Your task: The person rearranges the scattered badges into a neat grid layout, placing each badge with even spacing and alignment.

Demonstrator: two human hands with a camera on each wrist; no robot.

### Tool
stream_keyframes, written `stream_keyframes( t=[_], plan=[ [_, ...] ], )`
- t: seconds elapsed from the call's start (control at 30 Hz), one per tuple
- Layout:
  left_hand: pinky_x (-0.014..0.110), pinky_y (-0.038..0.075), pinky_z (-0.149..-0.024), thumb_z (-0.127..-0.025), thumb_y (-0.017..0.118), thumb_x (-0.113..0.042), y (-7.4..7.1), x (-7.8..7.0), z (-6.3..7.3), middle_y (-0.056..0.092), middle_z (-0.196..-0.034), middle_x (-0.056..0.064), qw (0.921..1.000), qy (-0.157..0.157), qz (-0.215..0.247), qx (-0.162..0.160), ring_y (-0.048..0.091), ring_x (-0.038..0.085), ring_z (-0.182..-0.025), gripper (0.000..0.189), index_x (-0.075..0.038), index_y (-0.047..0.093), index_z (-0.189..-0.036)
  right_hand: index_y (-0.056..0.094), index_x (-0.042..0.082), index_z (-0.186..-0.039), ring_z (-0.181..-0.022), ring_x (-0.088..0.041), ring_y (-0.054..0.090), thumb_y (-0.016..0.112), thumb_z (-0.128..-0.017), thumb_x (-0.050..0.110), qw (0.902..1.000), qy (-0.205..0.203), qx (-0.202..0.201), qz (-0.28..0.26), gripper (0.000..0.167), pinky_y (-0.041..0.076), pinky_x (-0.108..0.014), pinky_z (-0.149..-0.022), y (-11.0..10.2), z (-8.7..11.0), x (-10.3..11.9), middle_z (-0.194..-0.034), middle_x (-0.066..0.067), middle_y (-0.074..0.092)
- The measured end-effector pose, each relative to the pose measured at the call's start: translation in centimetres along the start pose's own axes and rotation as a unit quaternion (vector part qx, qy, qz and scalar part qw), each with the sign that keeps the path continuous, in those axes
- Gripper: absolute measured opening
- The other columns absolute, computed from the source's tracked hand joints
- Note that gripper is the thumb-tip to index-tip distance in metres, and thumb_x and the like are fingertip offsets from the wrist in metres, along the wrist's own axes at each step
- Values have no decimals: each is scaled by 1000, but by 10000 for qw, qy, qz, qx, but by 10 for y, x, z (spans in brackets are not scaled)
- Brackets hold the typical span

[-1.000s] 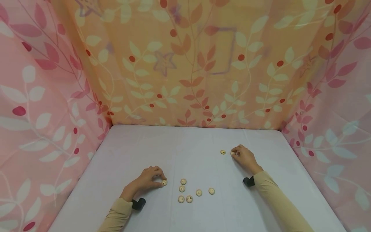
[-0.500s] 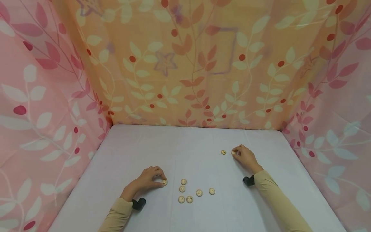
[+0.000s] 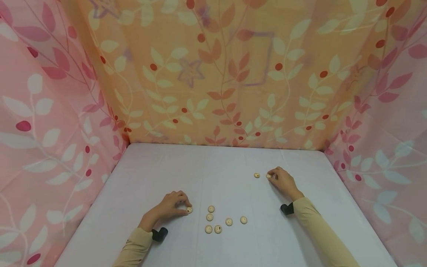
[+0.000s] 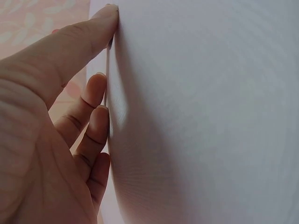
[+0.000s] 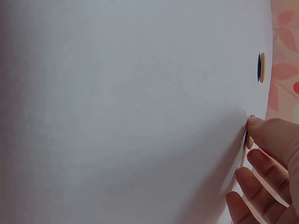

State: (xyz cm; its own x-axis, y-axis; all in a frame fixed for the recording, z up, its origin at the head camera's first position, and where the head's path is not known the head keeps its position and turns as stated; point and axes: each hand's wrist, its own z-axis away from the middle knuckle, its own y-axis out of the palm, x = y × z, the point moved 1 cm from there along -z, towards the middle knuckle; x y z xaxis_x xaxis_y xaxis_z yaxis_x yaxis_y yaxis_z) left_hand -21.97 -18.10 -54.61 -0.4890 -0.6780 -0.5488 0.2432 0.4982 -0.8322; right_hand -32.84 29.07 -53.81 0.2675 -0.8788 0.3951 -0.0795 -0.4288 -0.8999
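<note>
At the left of the table, my left hand (image 3: 170,205) pinches a small round wooden disc (image 3: 189,210) between thumb and fingers, at the tabletop. The left wrist view shows this hand (image 4: 60,116) with its thumb at the surface; the disc is hidden there. Farther back on the right, my right hand (image 3: 282,181) grips another wooden disc (image 3: 268,176) by its edge. In the right wrist view that disc (image 5: 250,141) lies under the thumb, low against the table. Just left of it lies a separate disc (image 3: 257,175), touched by neither hand.
Between the hands, nearer the front, lie several similar discs: two in a short column (image 3: 211,209), a side-by-side pair (image 3: 208,229), and two apart on the right (image 3: 244,220). A white cloth covers the table (image 3: 160,159). Floral curtains (image 3: 227,92) stand on three sides.
</note>
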Motion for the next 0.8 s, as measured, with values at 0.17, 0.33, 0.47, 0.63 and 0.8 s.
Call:
stream_keyframes(
  t=[0.17, 0.33, 0.47, 0.63, 0.8],
  plan=[
    [48, 31, -89, -77, 74, -30, 1, 1, 0, 54, -102, -11, 10000, -26, -8, 4, 46, 13, -97, 17, -27, 65, -91, 67, 5, -103, -74, -17, 50, 68, -84, 19, 10000, -64, -34, -12, 24, 38, -30, -59, -1, 2, 0, -92, -7, 57],
    [47, 31, -88, -76, 74, -31, 3, 3, 0, 54, -101, -13, 10000, -20, -44, -13, 46, 13, -97, 17, -28, 65, -90, 68, 8, -100, -76, -17, 53, 70, -81, 17, 9996, -188, -204, 65, 22, 43, -34, -62, 1, 8, 0, -94, -6, 59],
    [46, 32, -88, -76, 74, -32, 3, 4, 0, 53, -101, -14, 10000, -57, -47, 19, 46, 13, -97, 17, -29, 65, -90, 68, 11, -98, -77, -16, 54, 71, -80, 18, 9991, -282, -321, 35, 19, 43, -35, -63, 4, 14, 0, -92, -3, 59],
    [47, 31, -89, -76, 74, -32, 2, 5, 1, 53, -101, -14, 10000, -87, -13, 33, 45, 13, -97, 17, -30, 64, -90, 69, 12, -99, -77, -15, 53, 71, -81, 19, 9991, -292, -308, -82, 20, 42, -33, -63, 4, 20, 3, -90, 0, 58],
    [47, 31, -89, -76, 74, -32, 3, 5, 1, 53, -101, -14, 10000, -64, -33, -19, 45, 13, -97, 17, -29, 64, -90, 69, 12, -97, -75, -13, 53, 74, -78, 21, 9985, -366, -403, -55, 22, 41, -30, -59, 4, 23, 9, -86, 2, 58]
  ],
)
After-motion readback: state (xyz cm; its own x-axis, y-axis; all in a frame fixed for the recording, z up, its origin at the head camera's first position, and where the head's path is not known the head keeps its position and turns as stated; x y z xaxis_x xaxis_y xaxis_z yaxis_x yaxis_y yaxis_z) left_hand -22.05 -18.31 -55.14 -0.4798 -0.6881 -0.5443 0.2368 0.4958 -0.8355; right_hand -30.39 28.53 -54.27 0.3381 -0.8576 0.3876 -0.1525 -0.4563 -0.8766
